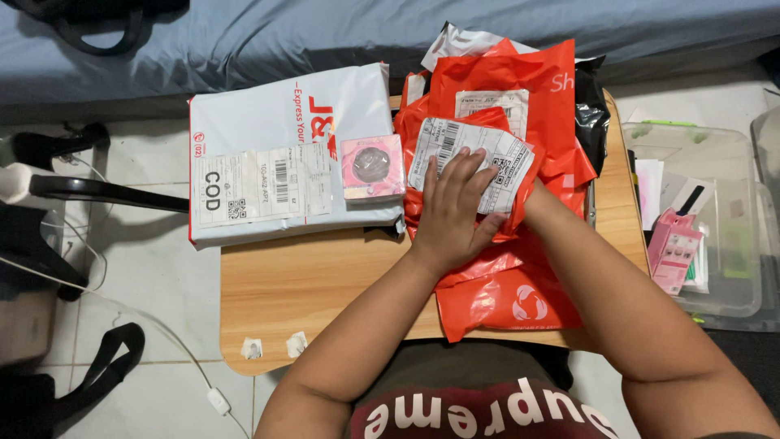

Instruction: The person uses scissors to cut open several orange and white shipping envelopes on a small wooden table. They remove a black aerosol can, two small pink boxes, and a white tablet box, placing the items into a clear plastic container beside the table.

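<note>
A left hand point(455, 213) presses flat, fingers spread, on an orange mailer's shipping label point(496, 158) atop a wooden counter point(309, 284), steadying it; the right hand is hidden under the parcel, grip impossible to tell. A grey mailer point(276, 154) lies beside.

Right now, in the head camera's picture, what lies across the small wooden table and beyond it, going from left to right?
Grey mailer bag → small pink box → left hand pressing a labelled orange parcel → clear plastic bin on the floor.

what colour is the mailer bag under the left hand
Orange-red mailer bag, with a white label; the head view shows it under the left hand.
</note>
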